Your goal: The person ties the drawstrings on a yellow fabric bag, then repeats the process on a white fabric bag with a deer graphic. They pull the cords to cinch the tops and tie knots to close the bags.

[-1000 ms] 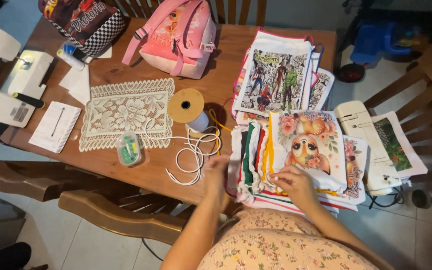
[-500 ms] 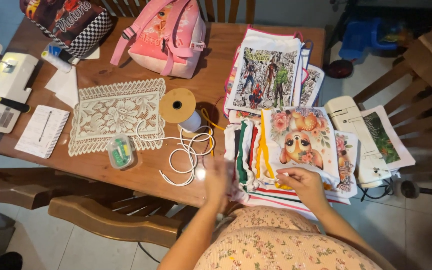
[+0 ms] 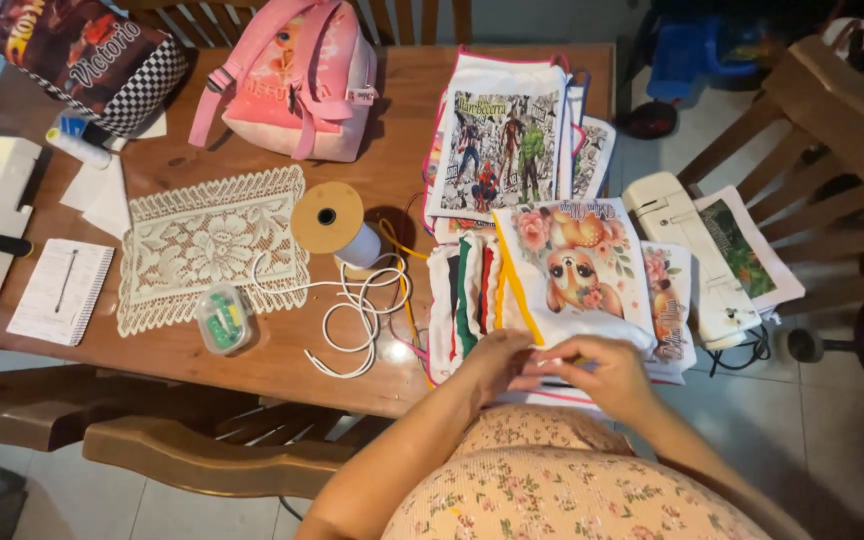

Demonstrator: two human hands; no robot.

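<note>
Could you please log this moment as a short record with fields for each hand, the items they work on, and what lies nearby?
left hand: rests on the near edge of the printed cloth bag, fingers bent
right hand: pinches the same edge, beside the left hand
stack: more printed bags lie behind it, towards the far edge
cord: white cord lies in loose loops left of the bags, by its spool
table: wooden, also bears a lace doily and a pink backpack

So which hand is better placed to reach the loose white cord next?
Probably the left. The left hand rests at the near edge of the printed fabric stack, on the side nearest the white cord. The right hand would have to cross over it.
</note>
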